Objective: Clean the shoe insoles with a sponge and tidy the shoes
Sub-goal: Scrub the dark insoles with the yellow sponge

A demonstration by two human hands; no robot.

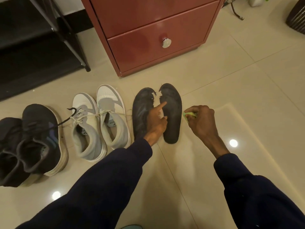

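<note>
Beside ragged-toed dark insoles (173, 103), squashed green sponge (189, 115) in fingers (197, 111).

The floor (231, 80) is glossy, smooth tile. The cabinet (148, 52) has a shiny red-brown finish and a polished metal knob (166, 42). The insoles (173, 113) are matt black, ragged at the toes. The white shoes (85, 103) look smooth and cloth-lined, the black shoes (39, 123) knitted cloth. The green sponge (189, 114) looks soft.

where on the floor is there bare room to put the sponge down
Bare tile lies right of the right insole, past the right hand gripping the sponge, and between the insole toes and the red drawer cabinet. Leftwards is crowded: left insole, white sneakers, black sneakers sit side by side.
</note>
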